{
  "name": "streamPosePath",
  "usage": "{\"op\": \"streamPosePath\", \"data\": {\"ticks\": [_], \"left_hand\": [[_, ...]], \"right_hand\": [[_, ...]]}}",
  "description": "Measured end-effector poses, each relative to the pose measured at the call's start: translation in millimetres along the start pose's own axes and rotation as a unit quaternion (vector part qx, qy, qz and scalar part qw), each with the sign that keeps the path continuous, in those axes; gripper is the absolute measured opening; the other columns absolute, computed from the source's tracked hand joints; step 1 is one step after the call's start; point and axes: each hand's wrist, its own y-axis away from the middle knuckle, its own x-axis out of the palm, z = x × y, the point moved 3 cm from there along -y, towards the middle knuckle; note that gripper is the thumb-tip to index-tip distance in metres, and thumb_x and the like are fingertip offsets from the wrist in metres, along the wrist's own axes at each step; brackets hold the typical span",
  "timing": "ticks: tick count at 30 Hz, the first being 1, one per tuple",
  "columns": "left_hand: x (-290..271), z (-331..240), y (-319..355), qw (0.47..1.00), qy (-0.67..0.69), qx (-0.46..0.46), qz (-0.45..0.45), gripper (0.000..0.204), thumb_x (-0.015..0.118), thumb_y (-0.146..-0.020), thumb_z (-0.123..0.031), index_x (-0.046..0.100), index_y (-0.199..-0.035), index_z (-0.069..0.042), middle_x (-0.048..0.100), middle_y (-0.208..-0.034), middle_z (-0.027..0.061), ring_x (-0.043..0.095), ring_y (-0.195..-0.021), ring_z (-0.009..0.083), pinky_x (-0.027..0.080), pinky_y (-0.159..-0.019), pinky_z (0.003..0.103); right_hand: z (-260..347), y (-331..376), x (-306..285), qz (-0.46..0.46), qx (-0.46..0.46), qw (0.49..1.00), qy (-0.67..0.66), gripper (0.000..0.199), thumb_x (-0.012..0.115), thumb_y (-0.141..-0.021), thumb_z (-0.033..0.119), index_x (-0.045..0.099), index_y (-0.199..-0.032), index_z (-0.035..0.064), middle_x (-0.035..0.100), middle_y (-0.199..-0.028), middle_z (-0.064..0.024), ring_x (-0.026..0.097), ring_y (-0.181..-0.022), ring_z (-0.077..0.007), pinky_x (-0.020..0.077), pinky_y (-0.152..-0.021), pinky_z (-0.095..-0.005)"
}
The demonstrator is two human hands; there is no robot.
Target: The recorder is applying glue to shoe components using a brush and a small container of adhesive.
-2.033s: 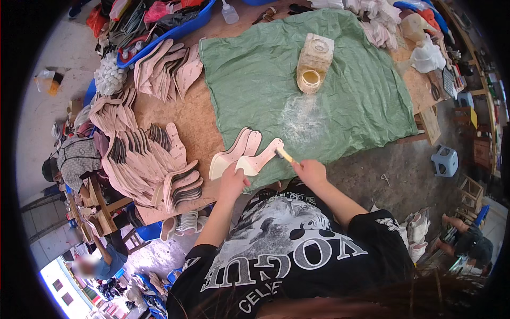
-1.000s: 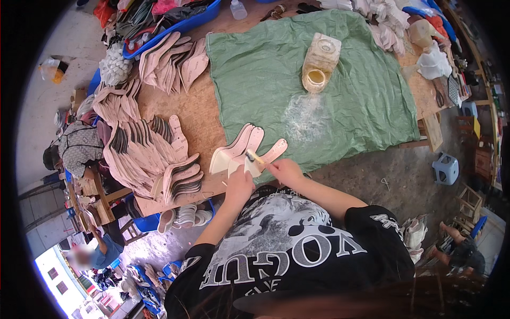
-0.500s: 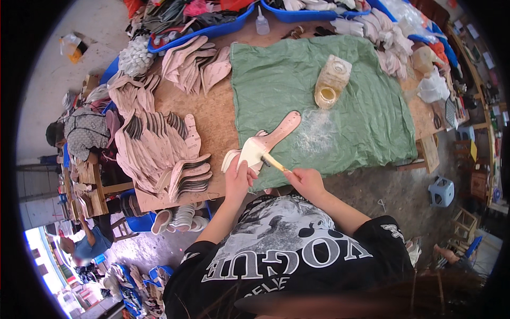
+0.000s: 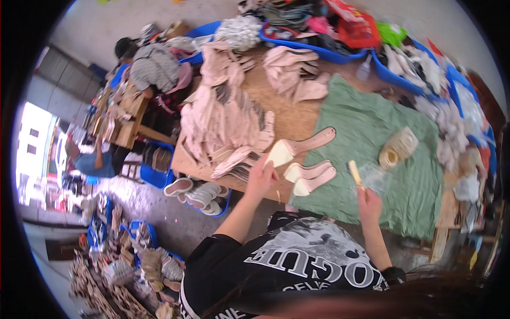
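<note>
My left hand (image 4: 260,178) is closed on the cream-coated end of a pinkish insole (image 4: 314,141), which points away to the right over the table. Two more insoles (image 4: 317,177) with cream-coated ends lie on the green sheet (image 4: 340,210) beside it. In my right hand (image 4: 370,206) is a brush (image 4: 354,173), its pale end raised above the sheet and apart from the insoles. A cut-open clear plastic bottle (image 4: 406,142) lies on its side past the brush, its mouth toward me and yellowish liquid inside. Whitish residue (image 4: 372,178) marks the sheet near it.
Many pink insoles (image 4: 218,125) lie in stacks on the wooden table (image 4: 289,117) at left, with another pile (image 4: 292,72) behind. Full blue bins (image 4: 340,56) line the far edge. Below the table's left edge is a blue bin of shoe parts (image 4: 199,195). A person (image 4: 154,69) sits at far left.
The view has swung left. My left hand has carried the insole left toward the stacks, uncovering the two on the sheet. My right hand has drawn the brush off it toward the bottle.
</note>
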Motion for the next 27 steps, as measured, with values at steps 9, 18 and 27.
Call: {"op": "streamPosePath", "data": {"ticks": [9, 18, 27], "left_hand": [[-163, 14, 3, 0.846, -0.480, 0.151, -0.176, 0.039, 0.048, -0.089, -0.010, 0.053, -0.128, -0.010, 0.061, -0.093, 0.0138, 0.057, -0.087, 0.0260, 0.043, -0.075, 0.038], [-35, 12, 11, 0.833, -0.505, 0.183, -0.133, 0.063, 0.057, -0.074, -0.009, 0.043, -0.135, -0.005, 0.038, -0.137, 0.0190, 0.034, -0.126, 0.0396, 0.027, -0.102, 0.052], [43, 153, -100, 0.880, -0.273, -0.335, 0.195, 0.032, 0.061, -0.087, -0.032, 0.063, -0.107, -0.007, 0.065, -0.092, 0.0129, 0.064, -0.080, 0.0305, 0.053, -0.066, 0.044]], "right_hand": [[-8, 4, 16, 0.042, 0.070, 0.995, -0.060, 0.044, 0.061, -0.090, 0.030, 0.046, -0.062, -0.0008, 0.030, -0.052, -0.0073, 0.029, -0.049, -0.0134, 0.0260, -0.045, -0.0340], [-17, -14, 18, 0.031, 0.077, 0.996, -0.042, 0.042, 0.063, -0.089, 0.029, 0.050, -0.065, -0.0024, 0.038, -0.051, -0.0083, 0.034, -0.049, -0.0143, 0.0296, -0.046, -0.0340], [-73, -57, -40, -0.016, 0.167, 0.985, -0.043, 0.043, 0.063, -0.088, 0.033, 0.055, -0.066, -0.0036, 0.042, -0.052, -0.0123, 0.036, -0.048, -0.0201, 0.0319, -0.048, -0.0355]]}}
